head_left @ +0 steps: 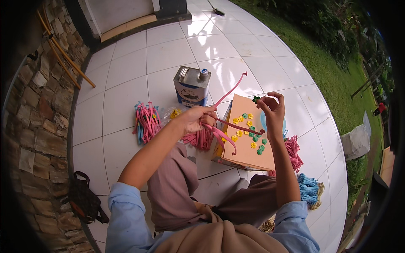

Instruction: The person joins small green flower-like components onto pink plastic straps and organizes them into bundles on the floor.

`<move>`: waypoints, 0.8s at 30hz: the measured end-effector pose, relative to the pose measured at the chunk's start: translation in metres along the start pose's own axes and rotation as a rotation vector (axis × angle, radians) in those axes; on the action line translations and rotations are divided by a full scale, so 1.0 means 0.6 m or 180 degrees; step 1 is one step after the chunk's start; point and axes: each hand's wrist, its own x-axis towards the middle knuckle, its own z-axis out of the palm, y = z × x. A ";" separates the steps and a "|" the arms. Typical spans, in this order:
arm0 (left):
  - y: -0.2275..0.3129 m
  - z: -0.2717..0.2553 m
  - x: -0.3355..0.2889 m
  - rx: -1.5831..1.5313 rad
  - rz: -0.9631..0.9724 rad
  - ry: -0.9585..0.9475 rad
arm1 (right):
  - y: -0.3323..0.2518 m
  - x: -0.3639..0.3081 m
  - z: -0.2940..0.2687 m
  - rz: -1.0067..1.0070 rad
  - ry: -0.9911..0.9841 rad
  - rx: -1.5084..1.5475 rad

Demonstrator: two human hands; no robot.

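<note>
Several pink plastic strips point(230, 90) with small knobbed ends are gripped in my left hand point(198, 119), fanning out to the right. My right hand point(273, 110) is raised over the box and pinches a small dark green flower point(256, 99) between thumb and fingertips. Below both hands, a cardboard box point(242, 103) with a peach top carries scattered yellow flowers point(249, 123) and green flowers point(260, 150). A round, translucent blue dish point(263, 122) on the box is partly hidden behind my right hand and wrist.
A metal can point(192, 86) stands beyond my left hand. Bundles of pink strips point(147, 122) lie left of it, beside a clear bag of yellow pieces point(174, 113). More pink strips point(293, 152) and blue strips point(309, 188) lie right. A dark bag point(86, 198) rests by the stone wall point(42, 168).
</note>
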 end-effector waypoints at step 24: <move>-0.061 0.083 -0.031 0.2344 0.2256 0.0419 | -0.074 -0.026 0.060 0.0122 -0.0748 0.0258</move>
